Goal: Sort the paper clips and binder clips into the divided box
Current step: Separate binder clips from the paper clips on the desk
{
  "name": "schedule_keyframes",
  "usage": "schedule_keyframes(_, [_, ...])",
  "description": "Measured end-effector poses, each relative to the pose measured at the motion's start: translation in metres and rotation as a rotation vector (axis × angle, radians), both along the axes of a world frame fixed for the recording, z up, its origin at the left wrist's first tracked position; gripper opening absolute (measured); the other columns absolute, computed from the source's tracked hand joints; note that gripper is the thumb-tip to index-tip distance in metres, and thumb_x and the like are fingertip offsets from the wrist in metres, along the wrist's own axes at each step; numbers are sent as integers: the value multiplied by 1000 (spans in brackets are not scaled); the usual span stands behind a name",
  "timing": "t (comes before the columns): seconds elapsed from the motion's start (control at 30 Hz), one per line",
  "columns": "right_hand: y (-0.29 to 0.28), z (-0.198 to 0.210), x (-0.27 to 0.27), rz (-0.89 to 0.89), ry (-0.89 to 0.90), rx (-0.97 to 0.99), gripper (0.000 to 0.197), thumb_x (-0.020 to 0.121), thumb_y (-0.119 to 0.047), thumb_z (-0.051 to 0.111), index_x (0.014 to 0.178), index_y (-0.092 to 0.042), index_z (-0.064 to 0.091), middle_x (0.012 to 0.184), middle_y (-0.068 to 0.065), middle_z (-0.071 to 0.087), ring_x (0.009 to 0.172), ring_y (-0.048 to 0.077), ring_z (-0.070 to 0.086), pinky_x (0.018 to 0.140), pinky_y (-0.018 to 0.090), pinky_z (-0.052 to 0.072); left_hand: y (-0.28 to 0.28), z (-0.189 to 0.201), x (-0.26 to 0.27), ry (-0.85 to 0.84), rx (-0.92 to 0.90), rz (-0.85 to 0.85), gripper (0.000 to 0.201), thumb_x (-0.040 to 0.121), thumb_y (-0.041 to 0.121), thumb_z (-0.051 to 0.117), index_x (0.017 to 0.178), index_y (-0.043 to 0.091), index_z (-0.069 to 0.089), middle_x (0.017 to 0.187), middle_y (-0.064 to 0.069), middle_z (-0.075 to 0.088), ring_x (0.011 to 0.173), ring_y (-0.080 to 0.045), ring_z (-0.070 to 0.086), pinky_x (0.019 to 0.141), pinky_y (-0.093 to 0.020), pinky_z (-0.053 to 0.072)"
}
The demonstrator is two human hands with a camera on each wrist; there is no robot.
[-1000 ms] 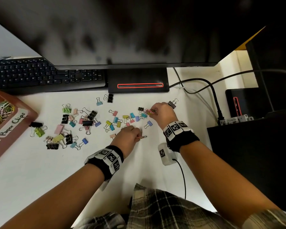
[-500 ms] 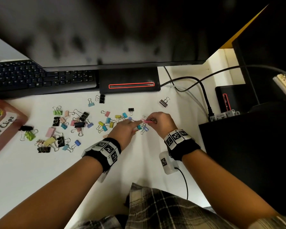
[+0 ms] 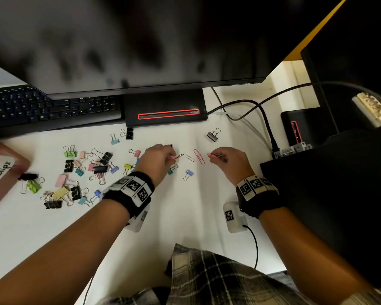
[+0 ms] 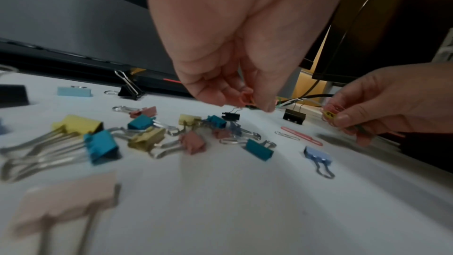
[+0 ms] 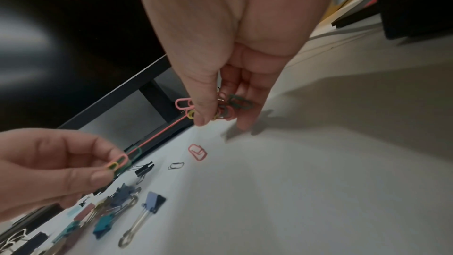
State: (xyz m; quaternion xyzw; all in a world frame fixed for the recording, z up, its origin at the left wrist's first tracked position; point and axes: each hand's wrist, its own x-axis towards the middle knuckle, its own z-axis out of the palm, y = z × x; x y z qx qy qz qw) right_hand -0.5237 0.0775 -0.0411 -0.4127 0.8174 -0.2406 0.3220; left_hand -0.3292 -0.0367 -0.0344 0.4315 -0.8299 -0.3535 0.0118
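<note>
Both the left hand and right hand pinch gathered paper clips, apparently mid-collection; next, the pink paper clip needs picking up.

Between the left hand and the right hand, the white desk surface carries a long pink paper clip and a small silver paper clip. Toward the body from both grips the desk is open. Left of the left grip, scattered coloured binder clips crowd the surface. Beyond both grips, the black monitor base blocks passage. Right of the right grip stands a black box.
</note>
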Motion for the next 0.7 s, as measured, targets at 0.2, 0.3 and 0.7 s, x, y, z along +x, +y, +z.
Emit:
schedule_keyframes(0.2, [-2,-1,8,28,-22,-12,16,79,-18,72,93,-11,71,90,8,73,82,21,66,81,35,54,-17,-4,23,-110,49,20,7,82,18,65,89,15,66,88,-6,66,78,-18,57,72,-23,38])
schedule_keyframes(0.3, [-12,-4,16,29,-27,-29,15,79,-15,72,92,-8,72,89,12,71,82,25,65,79,32,52,-11,-8,35,-121,-18,-25,13,78,15,69,92,18,70,85,-5,68,83,-22,58,76,-27,43])
schedule_keyframes(0.7, [-36,-11,30,42,55,54,12,82,-14,67,90,-6,71,98,15,65,87,29,63,82,33,50,0,-12,20,-166,-127,-18,7,80,15,67,81,9,63,82,-11,64,78,-33,58,94,-45,39])
